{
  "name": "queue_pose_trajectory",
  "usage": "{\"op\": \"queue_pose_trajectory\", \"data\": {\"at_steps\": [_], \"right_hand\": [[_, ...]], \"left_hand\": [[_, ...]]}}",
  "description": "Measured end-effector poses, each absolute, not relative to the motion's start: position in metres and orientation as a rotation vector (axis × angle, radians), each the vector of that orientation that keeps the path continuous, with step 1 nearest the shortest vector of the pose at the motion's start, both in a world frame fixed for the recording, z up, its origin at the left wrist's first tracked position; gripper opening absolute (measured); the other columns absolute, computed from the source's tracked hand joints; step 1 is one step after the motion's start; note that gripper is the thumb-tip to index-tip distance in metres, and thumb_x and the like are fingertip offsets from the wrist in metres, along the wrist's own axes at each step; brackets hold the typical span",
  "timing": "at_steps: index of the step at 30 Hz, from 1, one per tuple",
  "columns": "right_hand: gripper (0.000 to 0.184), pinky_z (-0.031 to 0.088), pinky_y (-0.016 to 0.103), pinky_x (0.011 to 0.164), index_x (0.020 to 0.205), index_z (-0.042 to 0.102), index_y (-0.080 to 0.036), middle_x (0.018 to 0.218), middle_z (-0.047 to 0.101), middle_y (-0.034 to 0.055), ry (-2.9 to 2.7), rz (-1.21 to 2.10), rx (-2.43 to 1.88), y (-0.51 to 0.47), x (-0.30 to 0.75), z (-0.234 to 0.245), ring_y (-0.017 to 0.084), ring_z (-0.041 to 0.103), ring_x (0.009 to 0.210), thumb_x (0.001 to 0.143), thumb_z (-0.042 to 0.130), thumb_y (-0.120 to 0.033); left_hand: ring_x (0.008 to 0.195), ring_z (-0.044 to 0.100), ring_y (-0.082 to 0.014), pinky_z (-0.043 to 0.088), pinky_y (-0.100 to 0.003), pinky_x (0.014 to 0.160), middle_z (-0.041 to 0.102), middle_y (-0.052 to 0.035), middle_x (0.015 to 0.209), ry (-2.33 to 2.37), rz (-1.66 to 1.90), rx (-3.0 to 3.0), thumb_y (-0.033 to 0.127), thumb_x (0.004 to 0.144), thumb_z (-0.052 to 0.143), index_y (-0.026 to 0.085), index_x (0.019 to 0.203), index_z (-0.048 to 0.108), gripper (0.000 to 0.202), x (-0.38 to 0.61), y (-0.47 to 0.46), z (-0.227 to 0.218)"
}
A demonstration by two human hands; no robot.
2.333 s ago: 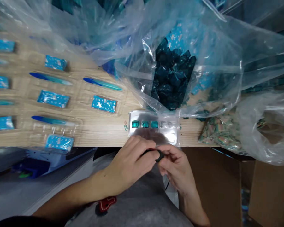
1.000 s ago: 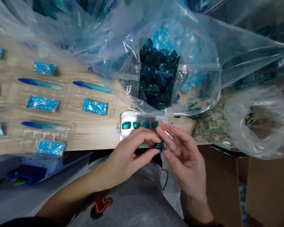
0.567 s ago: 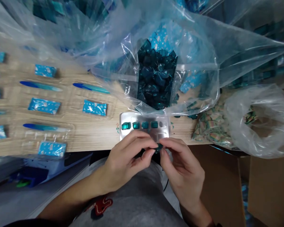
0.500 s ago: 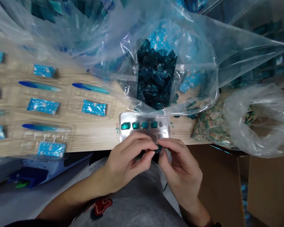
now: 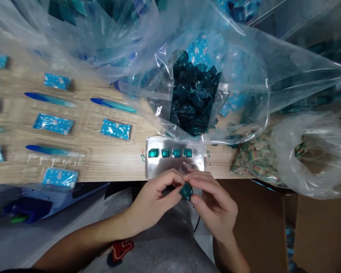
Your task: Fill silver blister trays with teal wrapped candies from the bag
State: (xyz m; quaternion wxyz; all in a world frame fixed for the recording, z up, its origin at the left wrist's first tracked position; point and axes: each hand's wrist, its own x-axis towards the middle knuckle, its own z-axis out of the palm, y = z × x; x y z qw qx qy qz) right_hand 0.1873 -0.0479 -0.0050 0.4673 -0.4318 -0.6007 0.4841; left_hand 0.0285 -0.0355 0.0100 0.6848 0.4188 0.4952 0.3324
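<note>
Between my left hand point(image 5: 160, 199) and my right hand point(image 5: 216, 203) is a small dark teal translucent piece point(image 5: 186, 191). The thumb and fingers of each hand pinch it, just off the table's front edge. Right beyond my fingers lies a silvery metal tray point(image 5: 159, 167). Several small, shiny, boxy teal pieces point(image 5: 165, 153) stand in a row along it. Behind the tray, a clear plastic bag point(image 5: 159, 102) lies open around a heap of dark teal pieces point(image 5: 194, 94).
Clear blister trays point(image 5: 85, 155) on the left hold blue dotted packets point(image 5: 60, 177) and blue pens or pen-like sticks point(image 5: 47, 150). At right, a clear bag point(image 5: 254, 159) contains many small patterned pieces. Below it stands a cardboard box point(image 5: 260, 223).
My hands have drawn slightly towards my body and turned the teal piece, so more of it shows. The view has shifted a little; the row on the tray looks the same.
</note>
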Motion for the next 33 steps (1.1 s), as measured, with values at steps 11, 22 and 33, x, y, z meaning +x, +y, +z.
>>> {"op": "queue_pose_trajectory", "data": {"at_steps": [11,22,33], "right_hand": [[0.056,0.056,0.037,0.082,0.127,0.058,-0.031,0.117,0.066,0.0054,-1.695,0.981,-1.121,-0.046,0.182,-0.010,0.019,0.064,0.103,0.083,0.054,0.003],[0.046,0.058,0.038,0.081,0.123,0.060,-0.028,0.106,0.073,0.0040,-1.780,1.014,-1.055,-0.040,0.191,-0.008,0.021,0.068,0.096,0.083,0.064,-0.006],[0.018,0.055,0.037,0.079,0.101,0.068,-0.025,0.092,0.073,0.0035,-2.027,0.659,-1.380,0.006,0.238,-0.019,0.021,0.068,0.089,0.086,0.063,-0.016]], "left_hand": [[0.073,0.059,-0.0119,0.048,-0.022,0.064,0.060,0.0015,0.080,1.143,0.666,1.069,0.016,0.086,0.045,0.019,0.089,0.054,0.010,0.026,-0.037,0.006],[0.087,0.062,-0.0196,0.054,-0.035,0.077,0.065,-0.0061,0.093,1.191,0.392,1.863,0.013,0.093,0.040,0.016,0.100,0.056,0.018,0.010,-0.036,0.010],[0.078,0.058,-0.0217,0.050,-0.035,0.068,0.062,-0.0055,0.083,1.201,0.219,2.280,0.017,0.095,0.045,0.014,0.090,0.064,0.019,-0.005,-0.035,-0.014]]}}
